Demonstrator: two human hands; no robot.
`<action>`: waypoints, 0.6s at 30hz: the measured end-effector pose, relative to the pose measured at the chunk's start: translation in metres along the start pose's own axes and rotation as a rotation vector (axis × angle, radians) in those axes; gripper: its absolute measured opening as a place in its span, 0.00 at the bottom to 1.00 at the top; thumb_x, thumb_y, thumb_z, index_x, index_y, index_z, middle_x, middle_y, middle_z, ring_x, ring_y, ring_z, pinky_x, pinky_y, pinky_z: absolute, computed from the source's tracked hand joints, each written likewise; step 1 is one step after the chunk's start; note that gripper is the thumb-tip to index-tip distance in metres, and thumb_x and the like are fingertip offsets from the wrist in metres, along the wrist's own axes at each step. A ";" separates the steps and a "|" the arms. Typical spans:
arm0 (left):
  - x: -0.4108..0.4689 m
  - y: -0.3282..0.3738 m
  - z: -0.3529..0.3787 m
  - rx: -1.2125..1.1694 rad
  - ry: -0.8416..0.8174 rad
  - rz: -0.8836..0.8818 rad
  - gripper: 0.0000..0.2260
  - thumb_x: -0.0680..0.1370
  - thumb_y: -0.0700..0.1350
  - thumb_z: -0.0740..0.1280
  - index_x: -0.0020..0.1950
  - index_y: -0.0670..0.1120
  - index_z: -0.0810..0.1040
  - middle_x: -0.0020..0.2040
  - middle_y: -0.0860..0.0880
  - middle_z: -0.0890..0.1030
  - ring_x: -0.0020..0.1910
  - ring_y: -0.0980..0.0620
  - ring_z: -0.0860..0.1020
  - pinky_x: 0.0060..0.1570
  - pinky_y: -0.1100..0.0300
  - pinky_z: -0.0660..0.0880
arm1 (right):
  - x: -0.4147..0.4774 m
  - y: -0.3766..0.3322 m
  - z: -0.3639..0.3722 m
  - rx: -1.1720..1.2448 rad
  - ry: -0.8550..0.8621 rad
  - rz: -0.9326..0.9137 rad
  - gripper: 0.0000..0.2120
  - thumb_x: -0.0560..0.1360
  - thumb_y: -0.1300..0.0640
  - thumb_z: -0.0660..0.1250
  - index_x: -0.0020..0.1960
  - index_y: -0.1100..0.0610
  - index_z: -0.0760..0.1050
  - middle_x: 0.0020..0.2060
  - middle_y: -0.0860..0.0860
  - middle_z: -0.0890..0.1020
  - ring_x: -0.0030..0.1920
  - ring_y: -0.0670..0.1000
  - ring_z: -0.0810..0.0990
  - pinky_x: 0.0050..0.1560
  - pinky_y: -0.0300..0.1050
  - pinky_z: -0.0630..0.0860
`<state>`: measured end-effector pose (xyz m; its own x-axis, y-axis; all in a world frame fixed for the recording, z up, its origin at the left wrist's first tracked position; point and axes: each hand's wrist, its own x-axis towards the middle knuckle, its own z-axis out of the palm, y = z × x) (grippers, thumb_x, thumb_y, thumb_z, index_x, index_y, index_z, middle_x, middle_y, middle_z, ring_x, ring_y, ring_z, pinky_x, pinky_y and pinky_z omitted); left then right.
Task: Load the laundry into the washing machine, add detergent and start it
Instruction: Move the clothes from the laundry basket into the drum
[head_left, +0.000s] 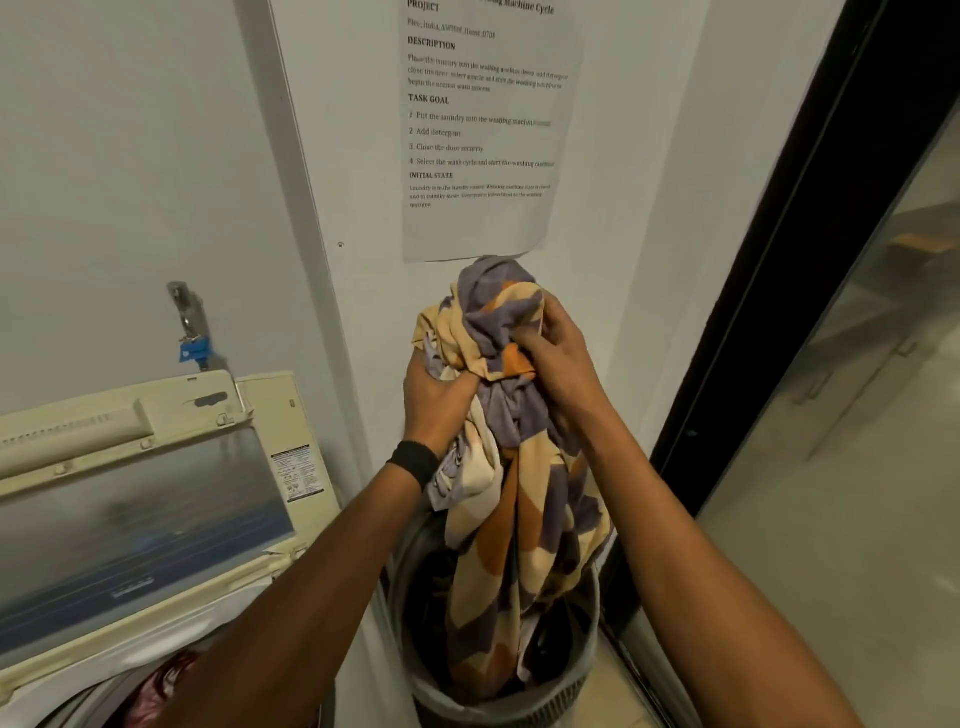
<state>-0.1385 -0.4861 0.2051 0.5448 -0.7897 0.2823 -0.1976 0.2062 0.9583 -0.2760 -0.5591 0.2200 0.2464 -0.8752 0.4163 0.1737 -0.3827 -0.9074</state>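
washing machine (156, 519) left of laundry basket (571, 691), cloth (519, 493) hanging into basket

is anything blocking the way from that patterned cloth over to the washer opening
Nothing visible does. The washer lid stands raised, a red garment showing below it. The patterned cloth hangs with its lower end inside the basket, so it must lift clear of that rim first.

A laundry corner of a home is shown. A cream top-loading washing machine (270, 410) with its lid (140, 519) raised is seen at the lower left, and a tap (183, 306) with a blue fitting is mounted on the white wall (130, 156) above it. A grey laundry basket (519, 709) is set at the bottom centre, and a dark-framed glass door (831, 493) is seen along the right edge.
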 end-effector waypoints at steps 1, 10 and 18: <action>0.001 0.002 0.000 0.003 0.010 -0.003 0.22 0.75 0.40 0.73 0.69 0.47 0.77 0.63 0.48 0.83 0.62 0.49 0.81 0.67 0.44 0.77 | -0.007 0.009 -0.011 -0.069 -0.031 -0.085 0.19 0.82 0.55 0.67 0.71 0.45 0.73 0.67 0.44 0.80 0.67 0.45 0.78 0.63 0.41 0.78; 0.006 0.013 -0.007 0.027 0.025 0.033 0.26 0.72 0.48 0.71 0.71 0.47 0.76 0.65 0.47 0.82 0.64 0.48 0.80 0.69 0.45 0.76 | -0.138 0.142 -0.006 -0.511 -0.257 0.608 0.51 0.68 0.41 0.80 0.80 0.59 0.58 0.73 0.58 0.71 0.73 0.60 0.71 0.72 0.51 0.70; 0.019 0.001 -0.031 0.102 0.193 0.007 0.29 0.70 0.52 0.74 0.69 0.45 0.76 0.65 0.45 0.82 0.65 0.45 0.79 0.67 0.44 0.76 | -0.060 0.040 -0.030 -0.493 -0.156 0.248 0.11 0.79 0.71 0.65 0.61 0.70 0.77 0.57 0.66 0.82 0.60 0.61 0.81 0.60 0.54 0.76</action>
<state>-0.1033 -0.4834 0.2127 0.6872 -0.6610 0.3014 -0.2781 0.1438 0.9497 -0.3126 -0.5310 0.1567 0.3675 -0.9167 0.1568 -0.3637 -0.2969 -0.8829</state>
